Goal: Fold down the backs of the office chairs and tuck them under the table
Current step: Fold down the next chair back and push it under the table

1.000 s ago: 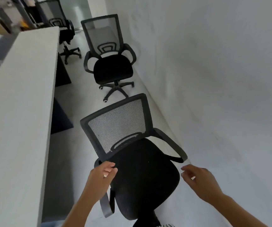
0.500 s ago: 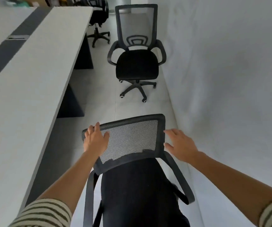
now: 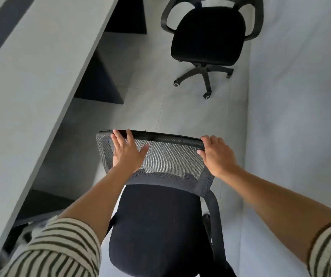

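Note:
A black office chair stands right below me, its grey mesh back [image 3: 170, 156] upright over the black seat [image 3: 156, 226]. My left hand [image 3: 127, 151] lies flat on the mesh near the back's top left corner, fingers over the top edge. My right hand [image 3: 217, 154] grips the top right corner of the back. A second black chair [image 3: 206, 35] stands further ahead on the floor, its back mostly out of frame. The long grey table [image 3: 30, 76] runs along the left.
A pale wall [image 3: 300, 96] closes the aisle on the right, close to both chairs. Dark table legs [image 3: 98, 80] stand under the table edge. Light floor tiles [image 3: 140, 112] lie between the two chairs.
The view has tilted down and closer. Both hands have shifted up onto the top of the mesh back; the right hand moved from the side frame to the top corner.

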Available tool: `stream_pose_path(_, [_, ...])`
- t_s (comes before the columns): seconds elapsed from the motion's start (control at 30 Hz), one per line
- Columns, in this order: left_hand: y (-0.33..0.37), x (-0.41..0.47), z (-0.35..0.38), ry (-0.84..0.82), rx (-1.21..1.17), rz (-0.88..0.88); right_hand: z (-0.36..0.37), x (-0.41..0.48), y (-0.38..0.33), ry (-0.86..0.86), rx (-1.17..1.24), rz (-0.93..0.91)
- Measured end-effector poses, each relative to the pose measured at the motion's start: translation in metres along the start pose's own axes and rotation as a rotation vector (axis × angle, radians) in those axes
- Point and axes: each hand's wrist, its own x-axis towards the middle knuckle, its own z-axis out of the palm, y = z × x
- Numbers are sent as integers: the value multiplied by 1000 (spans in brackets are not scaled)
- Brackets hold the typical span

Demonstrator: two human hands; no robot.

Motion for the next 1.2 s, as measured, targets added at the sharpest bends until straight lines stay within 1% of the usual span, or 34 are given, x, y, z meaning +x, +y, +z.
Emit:
stream_pose_path(0.07, [16, 6, 3, 22, 16, 50, 0, -6, 13, 45, 5, 31])
stream_pose_path(0.13, [35, 12, 4, 18, 29, 102, -1, -13, 29, 51, 10, 63])
stream_pose_path(0.33, [82, 16, 6, -53, 22, 287, -13, -53, 67, -104, 26, 215])
stream_pose_path(0.43, [89, 4, 12, -88, -21, 358, -11, -82, 69, -179, 129, 283])
stream_pose_path(0.53, [85, -27, 19, -43, -145, 354, -1, -116, 59, -246, 281, 270])
stream_pose_path(0.6, [78, -54, 25, -12, -249, 315, 5, -139, 49, -255, 308, 226])
stream_pose_path(0.63, [76, -65, 27, -34, -298, 283, 6, -149, 46, -244, 309, 216])
stream_pose_path(0.73, [77, -93, 36, -201, -476, 138, 8, -174, 40, -223, 318, 241])
stream_pose_path(0.83, [85, -114, 42, -293, -573, 94, 12, -202, 30, -224, 307, 277])
stream_pose_path(0.93, [88, -137, 48, -377, -570, 128, 22, -245, 16, -219, 346, 340])
stream_pose_path(1.1, [83, -203, 73, -469, -488, 283, 38, -332, -22, -248, 486, 445])
stream_pose_path(1.2, [69, -251, 93, -508, -494, 314, 49, -389, -55, -312, 521, 431])
